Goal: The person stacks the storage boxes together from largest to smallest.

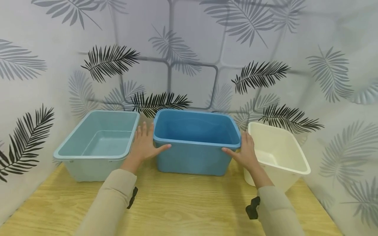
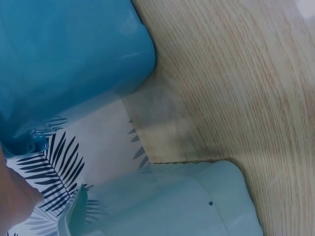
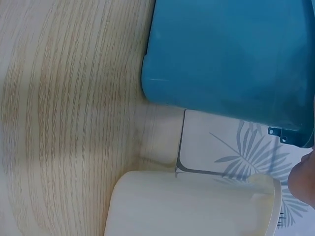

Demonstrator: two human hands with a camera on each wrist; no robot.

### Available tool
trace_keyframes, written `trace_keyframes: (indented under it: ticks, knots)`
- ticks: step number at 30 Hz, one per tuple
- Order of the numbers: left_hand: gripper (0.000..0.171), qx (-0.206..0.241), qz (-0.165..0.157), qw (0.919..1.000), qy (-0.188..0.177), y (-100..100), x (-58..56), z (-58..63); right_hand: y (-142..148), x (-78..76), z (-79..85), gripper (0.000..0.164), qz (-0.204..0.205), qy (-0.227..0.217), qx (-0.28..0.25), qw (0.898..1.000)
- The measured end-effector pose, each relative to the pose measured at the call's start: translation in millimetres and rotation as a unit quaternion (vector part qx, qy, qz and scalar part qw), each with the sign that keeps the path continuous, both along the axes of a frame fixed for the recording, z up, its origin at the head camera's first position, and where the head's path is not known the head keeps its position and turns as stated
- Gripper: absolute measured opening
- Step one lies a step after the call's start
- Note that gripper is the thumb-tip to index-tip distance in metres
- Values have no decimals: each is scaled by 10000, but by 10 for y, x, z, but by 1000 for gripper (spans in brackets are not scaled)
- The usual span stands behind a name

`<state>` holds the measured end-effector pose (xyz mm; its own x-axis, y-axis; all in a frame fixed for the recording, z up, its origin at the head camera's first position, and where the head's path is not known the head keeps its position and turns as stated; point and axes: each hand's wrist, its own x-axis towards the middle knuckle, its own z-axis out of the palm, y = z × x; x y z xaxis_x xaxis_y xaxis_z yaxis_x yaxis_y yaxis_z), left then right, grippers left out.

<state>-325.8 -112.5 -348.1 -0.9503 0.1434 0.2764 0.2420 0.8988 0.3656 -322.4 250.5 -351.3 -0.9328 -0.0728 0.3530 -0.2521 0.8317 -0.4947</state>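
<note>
Left hand (image 1: 143, 146) and right hand (image 1: 245, 152), fingers outstretched, touch opposite ends of the blue tub (image 1: 193, 159). It stands on a table (image 1: 189, 203)

A blue bin (image 1: 192, 159) is standing upright on a wood-grain table (image 1: 189, 203), w/ a hand at each end.
It's plastic, rect. w/ rounded corners, its long side facing the viewer & a lighter rim (image 1: 196, 143) running round the top; its mouth is facing up, showing a smooth, deeper blue inside. The L hand (image 1: 144, 146) is lying along its L end, thumb pointing across the front just under the rim; the R hand (image 1: 245, 151) is mirroring this at the R end. The bin is sitting btwn a pale blue-green tub (image 1: 91, 168) beside the L hand & a cream tub (image 1: 277, 179) beside the R, apart from both.
</note>
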Motion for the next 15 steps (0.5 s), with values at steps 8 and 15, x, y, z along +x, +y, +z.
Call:
trace_keyframes:
  ticks: [8,15]
  knots:
    - [107,-23,-50,10000,38,17,-19,26,-64,-40,-8,108,18,-101,157,9998]
    - [104,-273,-202,9994,93,19,-42,45,-58,-15,37,110,-52,-310,455,9985]
